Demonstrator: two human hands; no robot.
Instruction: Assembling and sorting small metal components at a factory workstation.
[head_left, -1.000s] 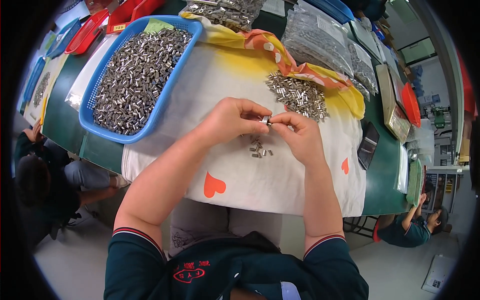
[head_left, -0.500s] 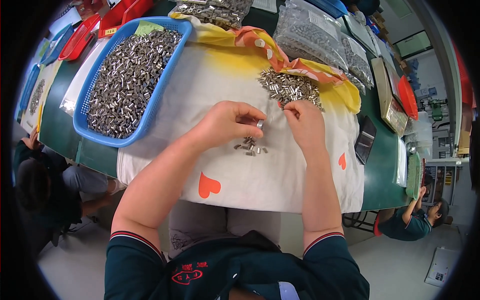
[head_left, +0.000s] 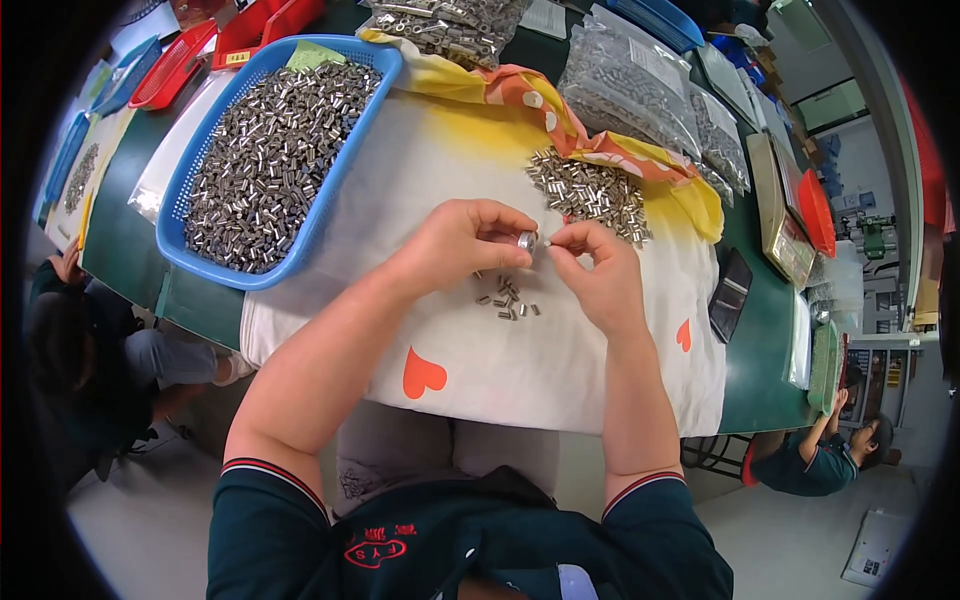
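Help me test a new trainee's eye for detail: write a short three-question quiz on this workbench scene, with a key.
1. Which hand holds the round metal piece?
2. True or false: the blue basket stands to the left of both hands.
3. What lies against the far side of the larger loose pile of metal cylinders?
a) a yellow and orange patterned cloth
b) a red tray
c) a green basket

Key:
1. The left hand, between its fingers.
2. True.
3. a
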